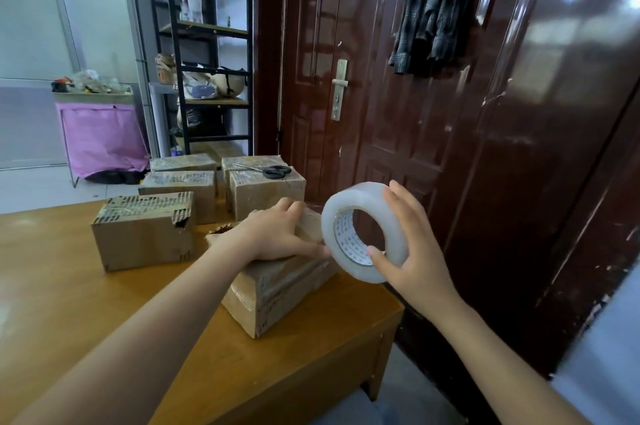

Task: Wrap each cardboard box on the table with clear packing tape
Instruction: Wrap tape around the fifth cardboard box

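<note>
We press our left hand [277,234] flat on the nearest box [277,282], fingers straight and spread, thumb reaching toward the roll; likely to pin the box and the tape end while we pull. Our right hand [412,251] grips the tape roll [363,232] just off the box's right edge, thumb hooked into the core, fingers curled over the outer rim, the roll held upright so tape can feed around the side.

Count: six boxes on the table [86,303]. One under the hand, one torn box [145,234] to its left, four grouped behind. One roll. One pair of scissors [270,170] rests on a rear box, kept within reach for cutting, we judge.
</note>
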The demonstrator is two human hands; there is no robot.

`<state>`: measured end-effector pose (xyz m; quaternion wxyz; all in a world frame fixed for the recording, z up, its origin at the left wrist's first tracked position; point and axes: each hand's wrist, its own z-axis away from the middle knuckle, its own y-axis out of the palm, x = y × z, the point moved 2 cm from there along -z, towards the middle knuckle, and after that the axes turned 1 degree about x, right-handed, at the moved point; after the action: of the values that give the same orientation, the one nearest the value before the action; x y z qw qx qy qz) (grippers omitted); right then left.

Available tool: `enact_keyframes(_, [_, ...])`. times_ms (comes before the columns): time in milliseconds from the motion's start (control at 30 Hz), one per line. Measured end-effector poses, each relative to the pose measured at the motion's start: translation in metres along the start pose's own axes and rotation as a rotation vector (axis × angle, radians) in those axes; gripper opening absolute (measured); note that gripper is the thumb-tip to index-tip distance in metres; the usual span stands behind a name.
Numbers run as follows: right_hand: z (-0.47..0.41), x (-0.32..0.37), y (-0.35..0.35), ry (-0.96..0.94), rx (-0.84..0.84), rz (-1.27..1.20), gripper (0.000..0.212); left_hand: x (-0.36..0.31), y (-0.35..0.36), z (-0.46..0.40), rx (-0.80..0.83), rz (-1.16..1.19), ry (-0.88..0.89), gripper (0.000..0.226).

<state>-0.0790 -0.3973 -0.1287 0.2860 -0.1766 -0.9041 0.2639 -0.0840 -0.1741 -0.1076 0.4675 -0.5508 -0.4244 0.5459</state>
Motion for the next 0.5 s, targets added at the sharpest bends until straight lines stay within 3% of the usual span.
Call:
enact_keyframes(100, [0.000,0.003,0.008,0.029,-0.064,-0.052,0.075,-0.002,0.004,-0.004,-0.011,-0.029,-0.028,0.105])
enact_keyframes(167, [-0.001,0.004,0.001,0.038,-0.009,-0.031,0.076,-0.002,0.002,-0.004,-0.023,0.017,-0.039,0.100])
enact_keyframes(300, [0.015,0.001,-0.018,0.017,0.251,0.185,0.078,-0.005,0.003,-0.001,0.002,0.022,-0.046,0.096])
enact_keyframes(433, [0.016,0.010,-0.033,0.077,0.620,0.412,0.081,-0.001,0.003,-0.005,0.020,0.020,-0.051,0.089])
enact_keyframes(500, [0.007,0.018,-0.039,0.071,0.696,0.479,0.080,0.000,0.003,-0.006,0.033,0.003,-0.060,0.094])
